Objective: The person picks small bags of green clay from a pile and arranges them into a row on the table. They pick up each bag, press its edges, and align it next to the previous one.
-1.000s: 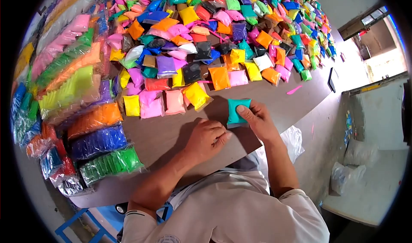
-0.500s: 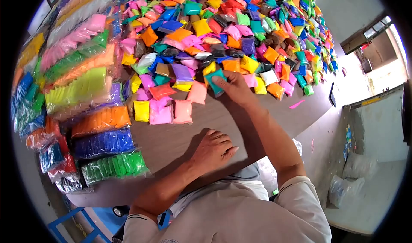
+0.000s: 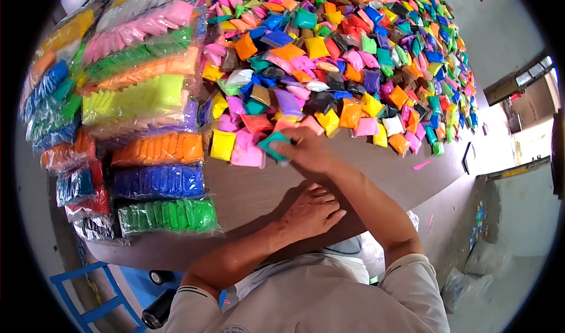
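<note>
My right hand (image 3: 310, 149) pinches a small teal packet (image 3: 273, 145) between thumb and fingers, just above the table's near side. Beneath and left of it lies a pink packet (image 3: 247, 156), with a yellow packet (image 3: 223, 145) beside that. Salmon-coloured packets partly show behind the right hand. My left hand (image 3: 312, 211) rests on the brown table (image 3: 376, 171) close to my body, its fingers curled under and the thumb pointing right. Nothing shows in it, and its palm is hidden.
A wide heap of small multicoloured packets (image 3: 369, 43) spreads over the far table. At the left are stacked clear bags of same-coloured packets, including orange (image 3: 158, 150), blue (image 3: 158, 181) and green (image 3: 169, 216). A pink strip (image 3: 422, 165) lies near the right edge.
My right hand has carried the teal packet left and nearer, from the heap's edge to the pink packets. My left hand stays curled on the table. The view has shifted.
</note>
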Demonstrator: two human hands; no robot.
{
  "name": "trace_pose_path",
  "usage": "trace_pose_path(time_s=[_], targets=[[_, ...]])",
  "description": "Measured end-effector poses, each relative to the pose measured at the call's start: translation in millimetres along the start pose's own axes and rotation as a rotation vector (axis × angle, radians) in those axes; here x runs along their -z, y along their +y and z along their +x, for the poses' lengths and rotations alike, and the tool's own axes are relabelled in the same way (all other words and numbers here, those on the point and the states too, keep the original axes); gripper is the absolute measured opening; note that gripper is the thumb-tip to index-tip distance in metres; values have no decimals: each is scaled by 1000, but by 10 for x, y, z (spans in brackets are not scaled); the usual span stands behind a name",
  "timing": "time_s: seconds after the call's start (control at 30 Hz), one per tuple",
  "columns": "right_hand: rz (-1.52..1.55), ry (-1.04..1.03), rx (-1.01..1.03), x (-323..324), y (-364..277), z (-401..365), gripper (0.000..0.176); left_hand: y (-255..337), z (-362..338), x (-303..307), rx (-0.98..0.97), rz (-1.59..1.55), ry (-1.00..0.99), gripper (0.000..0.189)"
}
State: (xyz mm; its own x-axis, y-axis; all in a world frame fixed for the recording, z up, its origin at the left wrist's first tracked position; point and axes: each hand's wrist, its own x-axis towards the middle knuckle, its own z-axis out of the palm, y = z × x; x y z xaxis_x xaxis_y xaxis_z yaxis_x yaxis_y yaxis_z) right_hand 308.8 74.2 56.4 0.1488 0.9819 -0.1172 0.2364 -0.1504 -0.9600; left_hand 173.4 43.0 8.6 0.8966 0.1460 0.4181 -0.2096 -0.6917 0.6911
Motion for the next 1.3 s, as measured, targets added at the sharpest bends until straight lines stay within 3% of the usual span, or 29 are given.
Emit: trace_pose_path(time_s=[0.13, 0.17, 0.3, 0.37, 0.4, 0.43, 0.47, 0.57, 0.67, 0.7, 0.9, 1.1, 1.2, 1.3], targets=[[-19, 120, 21, 101, 47, -45, 35, -5, -13, 21, 42, 6, -81, 21], [-58, 115, -73, 84, 2, -112, 31, -8, -35, 0, 35, 0, -53, 20], [146, 67, -107, -94, -97, -271, 25, -59, -95, -105, 28, -29, -28, 19], [115, 46, -208, -155, -173, -330, 26, -85, -100, -116, -29, -38, 0, 24], [98, 35, -259, -185, -213, -354, 26, -61, -93, -85, 41, -40, -73, 25], [110, -53, -138, -223, -55, -339, 26, -11, -76, -35, 113, -45, -144, 27], [59, -72, -151, -264, -50, -341, 26, 22, -77, -12, 185, -52, -216, 29], [-47, -91, -159, -386, -19, -341, 25, -24, -161, -98, 118, -64, -93, 31], [102, -116, -139, -377, 2, -304, 25, -53, -142, -127, 135, -16, -148, 32], [96, -122, -163, -388, 6, -314, 25, -59, -144, -156, 220, -19, -240, 32], [-20, -204, -258, -464, -63, -219, 29, -76, -159, -217, 210, -107, -197, 32], [-309, -317, -137, -694, -233, -74, 35, -12, -162, -133, 287, -125, -117, 31], [-297, -210, -123, -727, -175, -53, 36, -67, -212, -218, 260, -85, -129, 31], [-777, -29, 183, -733, -314, -143, 41, -151, -273, -409, 213, -131, -12, 30]])
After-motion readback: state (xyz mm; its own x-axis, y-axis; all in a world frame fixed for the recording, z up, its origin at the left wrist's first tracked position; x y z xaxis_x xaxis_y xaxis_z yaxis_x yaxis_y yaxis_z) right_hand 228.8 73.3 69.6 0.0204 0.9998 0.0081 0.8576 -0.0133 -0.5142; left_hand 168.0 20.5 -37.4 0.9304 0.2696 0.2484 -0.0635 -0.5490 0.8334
